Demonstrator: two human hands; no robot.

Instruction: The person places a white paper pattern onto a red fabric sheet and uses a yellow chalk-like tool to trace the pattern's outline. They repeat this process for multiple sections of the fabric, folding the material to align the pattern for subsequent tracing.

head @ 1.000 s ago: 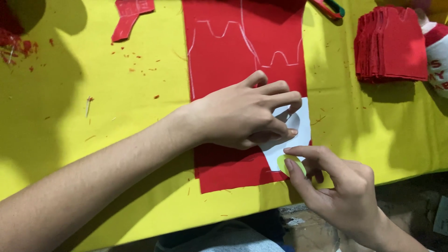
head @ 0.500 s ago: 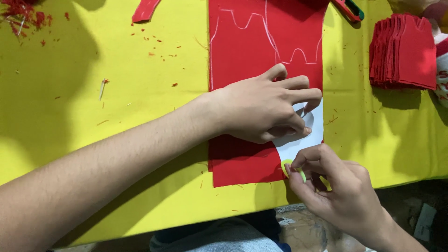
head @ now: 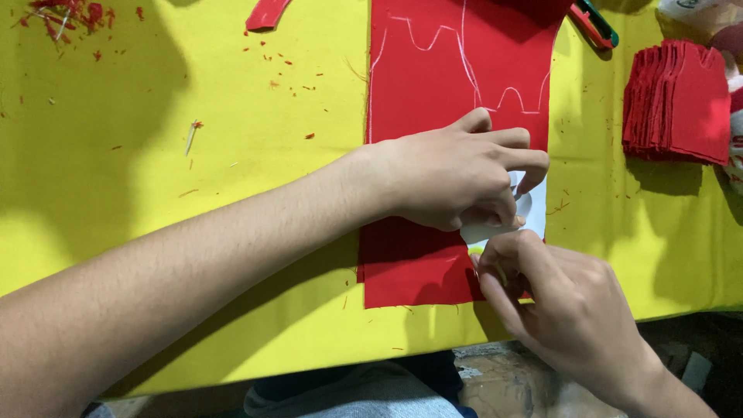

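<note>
Left hand (head: 457,174) pressed flat, fingers spread, pinning a white paper pattern (head: 503,220) onto red cloth (head: 433,116). Right hand (head: 561,310), grip pinched around a small marker too hidden to identify, touches the pattern's lower edge. Cloth lies on yellow counter (head: 193,193); stacked red pieces (head: 677,104) right of it, scissors (head: 594,23) beyond.
</note>
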